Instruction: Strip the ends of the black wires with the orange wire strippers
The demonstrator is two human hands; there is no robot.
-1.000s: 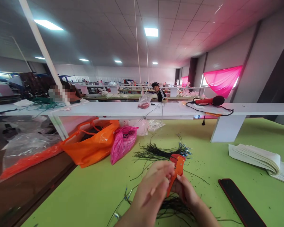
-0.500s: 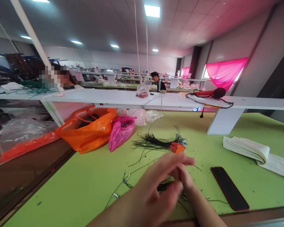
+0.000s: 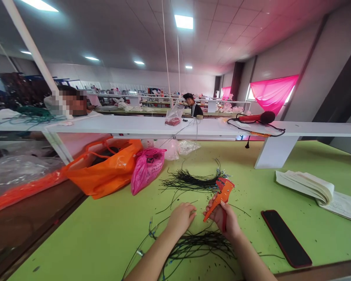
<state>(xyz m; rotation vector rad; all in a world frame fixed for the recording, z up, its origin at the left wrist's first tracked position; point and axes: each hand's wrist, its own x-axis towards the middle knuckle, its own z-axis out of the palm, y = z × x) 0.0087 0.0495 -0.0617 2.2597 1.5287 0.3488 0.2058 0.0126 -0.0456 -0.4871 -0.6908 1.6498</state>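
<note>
My right hand point(image 3: 226, 218) grips an orange wire stripper point(image 3: 220, 197), its red jaws up beside the far bundle of black wires point(image 3: 194, 178). To its left, my left hand point(image 3: 183, 216) is over the green table with its fingers curled together; whether something small is between the fingertips is hidden. A nearer bundle of black wires point(image 3: 203, 244) lies below and between both forearms. Some loose wires with blue and silver ends point(image 3: 152, 230) lie left of my left hand.
A black phone point(image 3: 286, 238) and a folded paper pad point(image 3: 307, 185) lie at the right. Orange point(image 3: 105, 171) and pink bags point(image 3: 148, 168) stand at the left. A white shelf point(image 3: 128, 125) crosses behind, bearing a red microphone point(image 3: 257, 117). Two people are beyond it.
My hands, close together and overlapping before, have moved apart. The wire stripper, mostly hidden behind them earlier, now shows in my right hand. The view has shifted slightly.
</note>
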